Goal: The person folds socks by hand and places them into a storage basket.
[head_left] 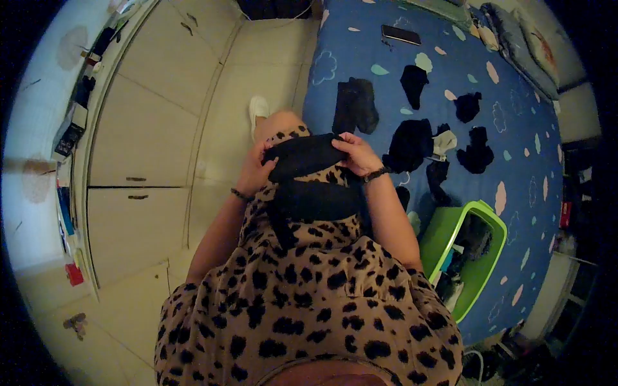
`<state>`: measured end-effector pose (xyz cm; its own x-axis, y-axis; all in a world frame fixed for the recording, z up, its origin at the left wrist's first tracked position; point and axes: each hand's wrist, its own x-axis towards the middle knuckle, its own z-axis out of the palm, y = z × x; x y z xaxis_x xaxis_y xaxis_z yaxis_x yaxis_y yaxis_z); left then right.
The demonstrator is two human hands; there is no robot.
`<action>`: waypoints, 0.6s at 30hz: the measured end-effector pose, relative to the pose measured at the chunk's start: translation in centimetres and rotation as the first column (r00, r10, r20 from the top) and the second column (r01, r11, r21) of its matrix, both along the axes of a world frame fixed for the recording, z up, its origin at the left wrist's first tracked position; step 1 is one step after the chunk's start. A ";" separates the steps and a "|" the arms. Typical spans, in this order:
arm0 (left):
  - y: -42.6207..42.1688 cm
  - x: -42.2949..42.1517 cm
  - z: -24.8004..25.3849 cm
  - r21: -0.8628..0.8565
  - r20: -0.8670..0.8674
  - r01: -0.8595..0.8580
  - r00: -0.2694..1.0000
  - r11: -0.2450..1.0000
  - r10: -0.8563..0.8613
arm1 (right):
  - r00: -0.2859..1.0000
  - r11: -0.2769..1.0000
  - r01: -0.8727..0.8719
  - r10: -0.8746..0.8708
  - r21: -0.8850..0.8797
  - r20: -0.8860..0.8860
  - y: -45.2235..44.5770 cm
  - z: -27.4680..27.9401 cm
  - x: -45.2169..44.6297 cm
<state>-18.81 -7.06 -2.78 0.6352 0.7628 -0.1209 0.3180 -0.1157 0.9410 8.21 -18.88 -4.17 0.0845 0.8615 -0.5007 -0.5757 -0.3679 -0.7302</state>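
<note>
Stretched between both hands is a black sock (302, 156), held above my lap. My left hand (260, 164) pinches its left end, thumb on top. My right hand (355, 153) grips the opposite end with fingers and thumb. A second dark cloth piece (318, 201), perhaps another sock, lies across the spotted dress (309, 283) on my lap. On the bed beside my right hand are a pair of dark socks (355, 106) laid flat and a bunched black garment (411, 145).
A green basket (473, 270) with clothes inside stands on the blue patterned bed (393, 71). Several crumpled black pieces, including a black sock (414, 85), are scattered there. A phone (401, 35) lies farther back. Pale cabinets (148, 103) line the left side.
</note>
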 end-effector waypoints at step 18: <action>4.9 11.9 2.7 0.228 -0.159 0.519 0.855 0.824 -0.494 | 0.642 0.899 -0.034 -0.316 0.437 0.699 0.7 4.5 -0.6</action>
<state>-6.92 -2.17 -0.08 0.9364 0.3483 -0.0432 0.2292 -0.5137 0.8268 7.58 -18.13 0.33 0.4081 0.9001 0.1524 0.2023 0.0736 -0.9765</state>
